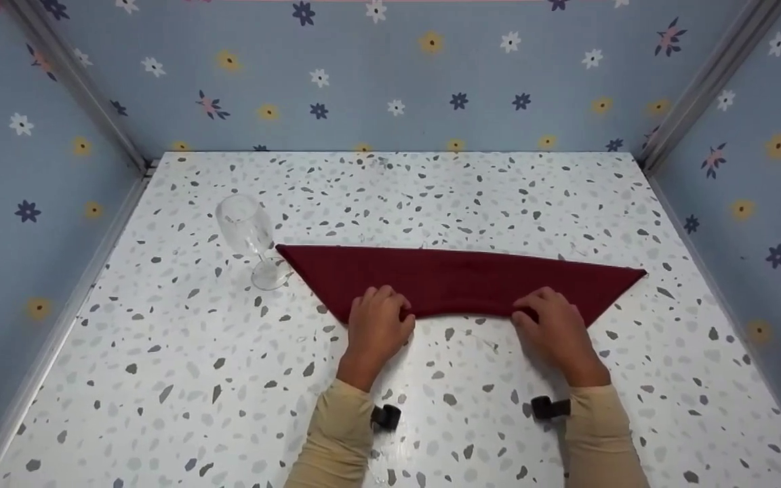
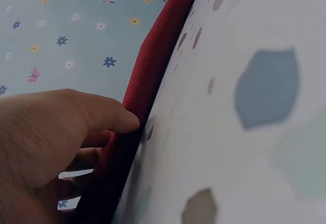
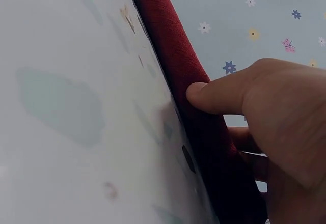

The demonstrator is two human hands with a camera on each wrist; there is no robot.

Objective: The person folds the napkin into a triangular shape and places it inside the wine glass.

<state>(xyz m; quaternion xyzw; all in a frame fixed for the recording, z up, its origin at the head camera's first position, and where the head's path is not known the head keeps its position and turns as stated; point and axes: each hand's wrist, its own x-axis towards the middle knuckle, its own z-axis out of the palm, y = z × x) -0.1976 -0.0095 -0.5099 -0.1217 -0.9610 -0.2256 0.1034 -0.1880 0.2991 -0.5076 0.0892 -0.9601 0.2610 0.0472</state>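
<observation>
A dark red cloth napkin (image 1: 445,278), folded into a wide trapezoid, lies on the speckled table with its long edge at the far side. My left hand (image 1: 378,329) pinches the near edge left of its middle. Farther right along that same edge, my right hand (image 1: 556,332) does likewise. In the left wrist view, the left thumb (image 2: 119,117) presses against the thick near fold, with the other fingers over the cloth. The right wrist view has the right thumb (image 3: 214,96) on that fold, its fingers partly hidden behind the cloth.
A clear stemmed glass (image 1: 245,224) stands just beyond the napkin's left corner, its foot close to the cloth. Flower-patterned panels (image 1: 390,74) border the table at the back and both sides. Dark wrist-camera mounts (image 1: 387,417) sit at both sleeves.
</observation>
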